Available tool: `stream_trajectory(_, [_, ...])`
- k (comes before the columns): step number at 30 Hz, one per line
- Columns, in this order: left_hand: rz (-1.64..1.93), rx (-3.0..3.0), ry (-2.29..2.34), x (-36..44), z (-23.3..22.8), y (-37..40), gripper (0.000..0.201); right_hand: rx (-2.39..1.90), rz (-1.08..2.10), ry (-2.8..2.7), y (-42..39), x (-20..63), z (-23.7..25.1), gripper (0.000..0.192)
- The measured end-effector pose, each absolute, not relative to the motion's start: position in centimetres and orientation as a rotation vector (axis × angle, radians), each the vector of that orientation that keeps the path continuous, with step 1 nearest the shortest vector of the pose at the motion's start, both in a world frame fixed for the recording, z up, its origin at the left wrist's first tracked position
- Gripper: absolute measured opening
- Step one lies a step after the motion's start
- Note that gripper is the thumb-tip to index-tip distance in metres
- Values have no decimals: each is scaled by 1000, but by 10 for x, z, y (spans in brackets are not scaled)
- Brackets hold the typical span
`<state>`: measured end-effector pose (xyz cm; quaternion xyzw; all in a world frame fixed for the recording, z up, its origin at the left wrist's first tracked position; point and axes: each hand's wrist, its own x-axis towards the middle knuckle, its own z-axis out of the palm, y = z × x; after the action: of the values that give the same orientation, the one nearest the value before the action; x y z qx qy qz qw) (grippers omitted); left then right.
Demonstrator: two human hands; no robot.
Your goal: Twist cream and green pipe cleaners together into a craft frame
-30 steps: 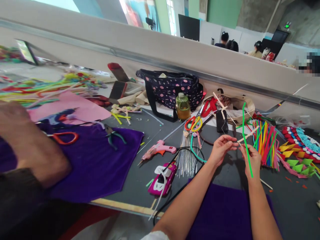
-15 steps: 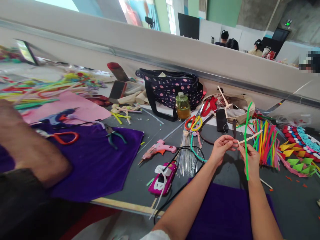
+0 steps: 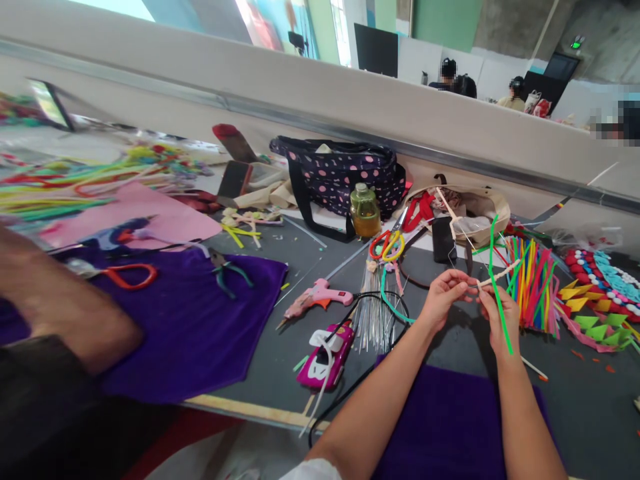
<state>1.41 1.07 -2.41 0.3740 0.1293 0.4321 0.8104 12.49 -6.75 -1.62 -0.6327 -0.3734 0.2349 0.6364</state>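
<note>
My left hand and my right hand meet above the grey table, pinching a cream pipe cleaner between them. A bright green pipe cleaner crosses it and runs through my right hand, one end up, the other below the wrist. A further cream piece sticks up behind. A purple cloth lies under my forearms.
Pink glue guns with black cord lie left of my hands, beside thin wires. Scissors, a jar, a dotted bag and colourful pipe cleaners lie behind. Another person's arm rests far left.
The green pipe cleaner has tilted back and forth in my right hand while the cream piece turned. Both hands stayed in place. The other person's arm shifted slightly.
</note>
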Motion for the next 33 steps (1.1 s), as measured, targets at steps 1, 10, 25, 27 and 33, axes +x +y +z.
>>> stream_trajectory(1, [921,799,272,14,-24,11,32,-1452,546,-847,-68,125,-16,23])
stream_trajectory(10, [893,795,292,16,-28,12,32,-1438,548,-817,-65,127,-21,24])
stream_trajectory(25, [899,797,318,16,-26,11,32,-1425,574,-796,-65,125,-19,23])
stream_trajectory(27, [906,801,323,16,-26,11,31,-1426,601,-790,-65,124,-19,24])
stream_trajectory(33, [914,829,342,16,-23,9,30,-1435,640,-748,-65,122,-15,28])
